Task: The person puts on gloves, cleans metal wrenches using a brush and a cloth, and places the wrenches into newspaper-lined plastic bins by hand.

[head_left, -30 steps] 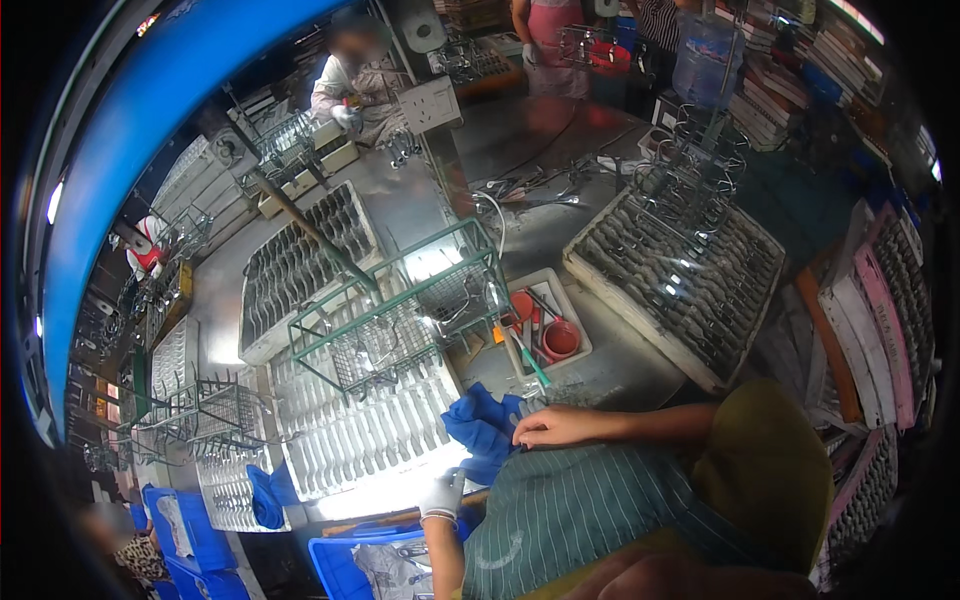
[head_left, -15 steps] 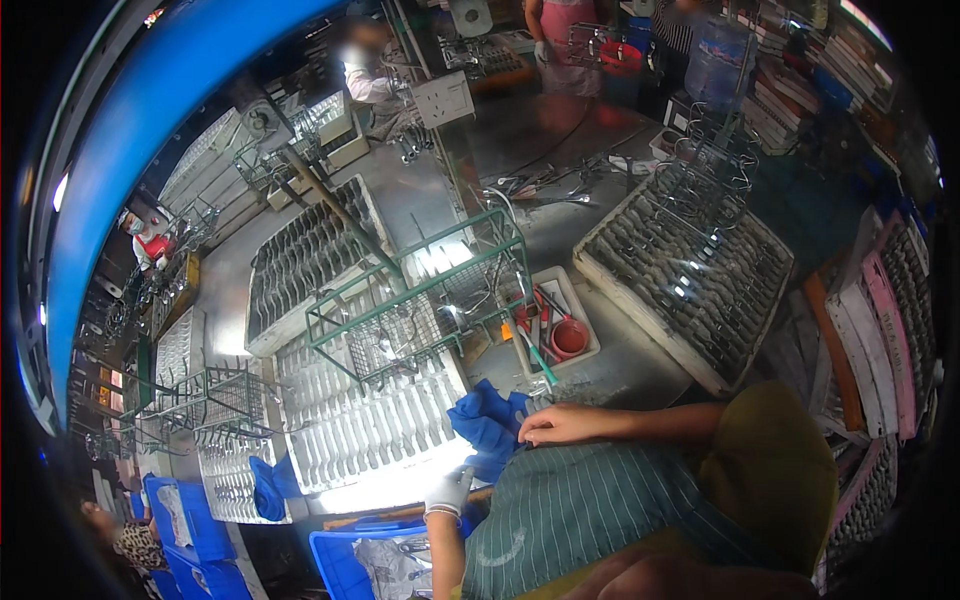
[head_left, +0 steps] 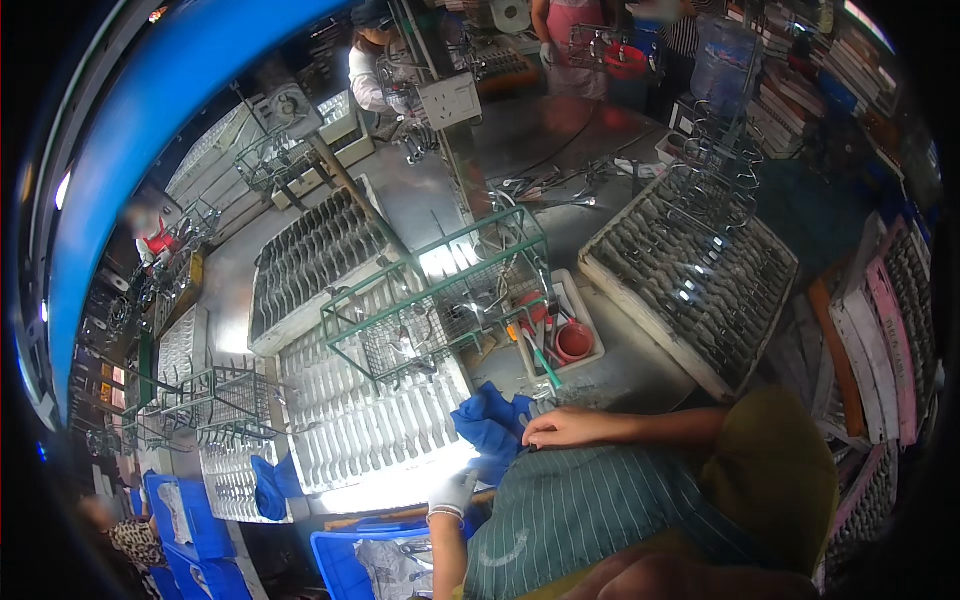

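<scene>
My right hand is bare, with its fingers curled down against the right side of a bunched blue cloth. What those fingers grip is hidden; a small greyish bit shows just above them. A white glove covers my left hand, which is closed by the cloth's lower end, at the near edge of a white slotted tray. I cannot make out what it holds. Rows of shiny metal cutlery-like pieces fill that tray. Over its far part stands a green wire rack with metal pieces in it.
A small bin holds a red cup and tools. Trays of metal pieces lie at right and far left. A blue crate stands low, near my left forearm. Several people are across the table.
The green rack has shifted a little to the right over the tray, and the whole view has moved slightly. Both my hands stay in nearly the same place by the blue cloth.
</scene>
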The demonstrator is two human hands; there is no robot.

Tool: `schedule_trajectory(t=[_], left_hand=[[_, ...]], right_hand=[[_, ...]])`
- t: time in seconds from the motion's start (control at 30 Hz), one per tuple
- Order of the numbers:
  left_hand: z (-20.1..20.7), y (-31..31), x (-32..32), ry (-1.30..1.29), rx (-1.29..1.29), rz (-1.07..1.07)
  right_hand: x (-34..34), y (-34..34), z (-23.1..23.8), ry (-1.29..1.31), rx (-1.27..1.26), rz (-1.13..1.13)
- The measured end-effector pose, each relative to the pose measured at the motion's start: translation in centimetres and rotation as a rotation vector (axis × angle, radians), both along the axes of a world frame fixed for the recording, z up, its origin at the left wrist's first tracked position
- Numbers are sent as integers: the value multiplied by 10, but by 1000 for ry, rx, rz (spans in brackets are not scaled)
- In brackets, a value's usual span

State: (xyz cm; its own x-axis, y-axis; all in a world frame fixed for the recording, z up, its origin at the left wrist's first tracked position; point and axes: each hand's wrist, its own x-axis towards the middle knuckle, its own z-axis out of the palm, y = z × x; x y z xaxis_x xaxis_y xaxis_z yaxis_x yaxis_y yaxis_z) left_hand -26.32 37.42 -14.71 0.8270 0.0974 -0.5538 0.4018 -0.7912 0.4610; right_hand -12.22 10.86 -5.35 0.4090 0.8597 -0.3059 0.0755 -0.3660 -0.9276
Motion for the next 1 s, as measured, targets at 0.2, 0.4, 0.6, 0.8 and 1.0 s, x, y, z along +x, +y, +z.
schedule_trajectory(t=[0.2,0.4,0.6,0.8,1.0], left_hand=[[-1,-1,-1,-1,-8,15],[8,-5,1,62,-5,46],[-2,0,-1,51,-8,18],[1,-4,5,51,-14,10],[1,-8,13,-2,-46,-42]], right_hand=[[-2,0,2,2,23,-26],[0,0,18,-52,29,17],[7,2,54,-108,201,-19],[20,-18,142,-246,436,7],[2,-56,270,-590,950,119]])
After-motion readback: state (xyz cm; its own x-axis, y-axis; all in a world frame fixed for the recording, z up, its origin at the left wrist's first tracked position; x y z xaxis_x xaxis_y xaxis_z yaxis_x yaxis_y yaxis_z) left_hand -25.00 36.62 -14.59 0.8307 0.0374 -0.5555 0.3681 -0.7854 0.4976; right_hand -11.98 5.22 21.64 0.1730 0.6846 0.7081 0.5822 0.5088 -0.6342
